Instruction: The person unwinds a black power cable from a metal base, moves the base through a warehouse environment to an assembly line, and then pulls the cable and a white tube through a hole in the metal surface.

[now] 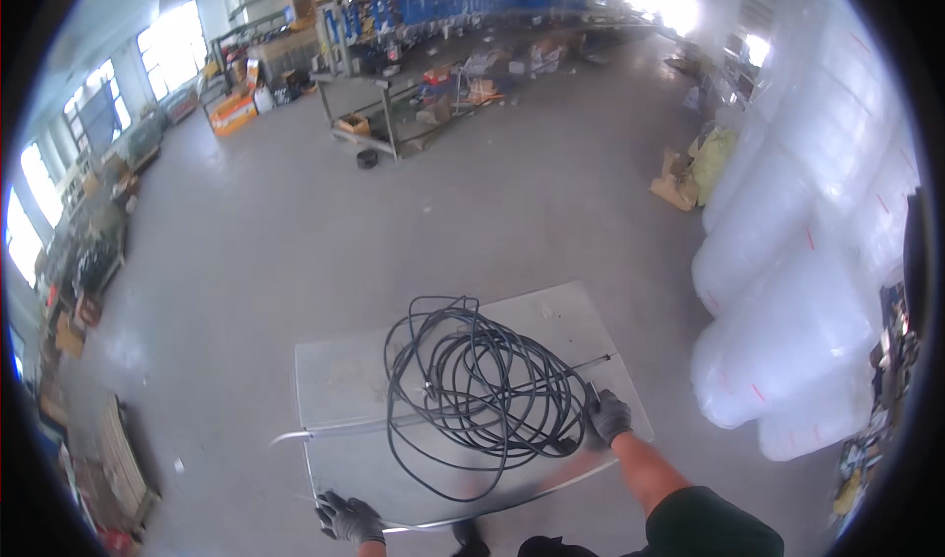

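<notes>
Atop a pale panel (335, 385) — messy black cable coil (489, 380)
Left hand (346, 519) at near-left corner, right hand (610, 416) at coil's right — can't tell if either's clamped; best keep loops inboard.

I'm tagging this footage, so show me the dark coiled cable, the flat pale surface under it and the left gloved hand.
Dark coiled cable (502, 391): head view, middle of the loops.
Flat pale surface (341, 384): head view, bare left part.
Left gloved hand (348, 519): head view, back of the glove.
</notes>
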Demonstrator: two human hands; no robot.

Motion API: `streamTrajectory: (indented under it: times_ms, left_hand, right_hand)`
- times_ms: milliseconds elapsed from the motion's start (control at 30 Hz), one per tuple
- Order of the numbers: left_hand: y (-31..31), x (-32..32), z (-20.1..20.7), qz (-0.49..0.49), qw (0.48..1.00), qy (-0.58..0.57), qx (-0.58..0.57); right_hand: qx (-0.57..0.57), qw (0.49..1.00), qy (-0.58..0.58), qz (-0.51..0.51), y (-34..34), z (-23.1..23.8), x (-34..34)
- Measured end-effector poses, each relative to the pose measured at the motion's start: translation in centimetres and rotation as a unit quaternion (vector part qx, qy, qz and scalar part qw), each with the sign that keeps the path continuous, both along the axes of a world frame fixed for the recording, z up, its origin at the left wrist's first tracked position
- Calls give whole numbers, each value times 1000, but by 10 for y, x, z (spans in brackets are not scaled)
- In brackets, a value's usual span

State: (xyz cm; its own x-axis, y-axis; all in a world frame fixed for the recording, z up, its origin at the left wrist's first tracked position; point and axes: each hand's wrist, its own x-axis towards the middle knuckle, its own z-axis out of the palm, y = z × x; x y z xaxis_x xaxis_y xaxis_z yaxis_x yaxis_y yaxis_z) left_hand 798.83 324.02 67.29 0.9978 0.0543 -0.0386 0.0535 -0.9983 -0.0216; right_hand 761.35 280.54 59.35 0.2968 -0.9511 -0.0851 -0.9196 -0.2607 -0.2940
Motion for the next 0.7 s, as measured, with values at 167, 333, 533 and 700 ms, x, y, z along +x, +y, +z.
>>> streamTrajectory:
  times_ms: [167, 333, 533, 700]
  left_hand:
    - [-117, 112, -2, 17, 998, 52, 9]
    - [-244, 205, 7, 22, 998, 58, -19]
    - [-346, 322, -19, -9, 999, 32, -36]
    - [-445, 432, -29, -34, 996, -10, -81]
  right_hand:
    - [6, 1000, 8, -7, -104, -1, 92]
    - [0, 1000, -11, -14, -224, -2, 184]
    - [7, 1000, -16, -21, -340, -3, 278]
    - [20, 998, -28, -52, -411, -7, 360]
